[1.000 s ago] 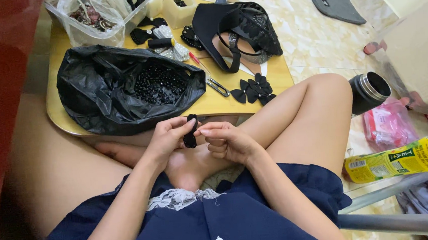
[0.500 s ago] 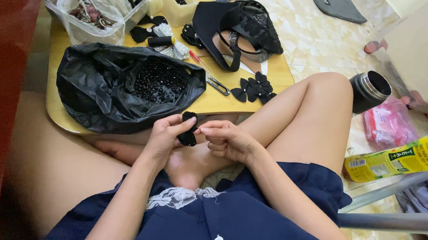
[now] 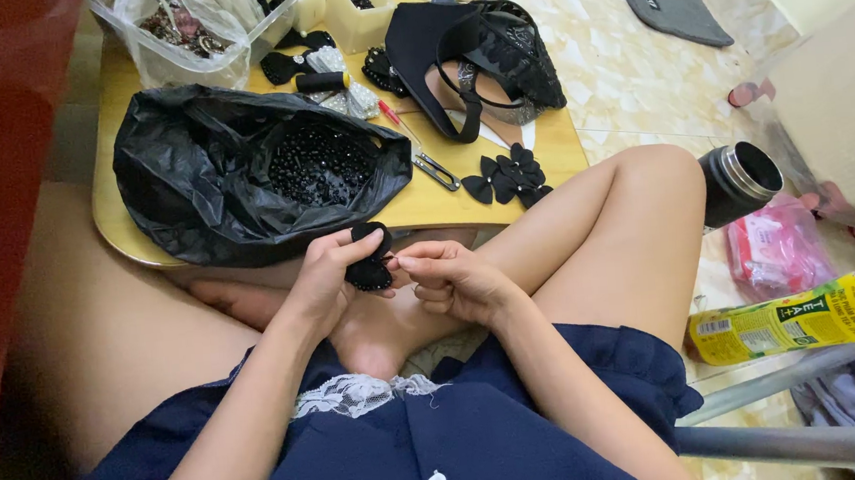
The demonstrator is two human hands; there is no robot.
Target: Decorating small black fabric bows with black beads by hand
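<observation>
My left hand (image 3: 334, 272) pinches a small black fabric piece (image 3: 369, 259) just in front of the low wooden table (image 3: 531, 147). My right hand (image 3: 450, 276) sits right beside it, thumb and forefinger pressed together against the piece's right edge; what they hold is too small to see. Both hands hover over my crossed legs. Just beyond them an open black plastic bag (image 3: 192, 176) full of black beads (image 3: 320, 165) lies on the table.
Several black fabric petals (image 3: 506, 176) and a metal clip (image 3: 437, 171) lie on the table's near right. A black shoe (image 3: 480, 56), clear plastic bags and small boxes stand further back. A steel cup (image 3: 739, 180), a pink packet (image 3: 779, 245) and a yellow bottle (image 3: 804, 316) lie on the floor at right.
The hands stay together in the same spot; the fingers have shifted slightly around the black fabric piece.
</observation>
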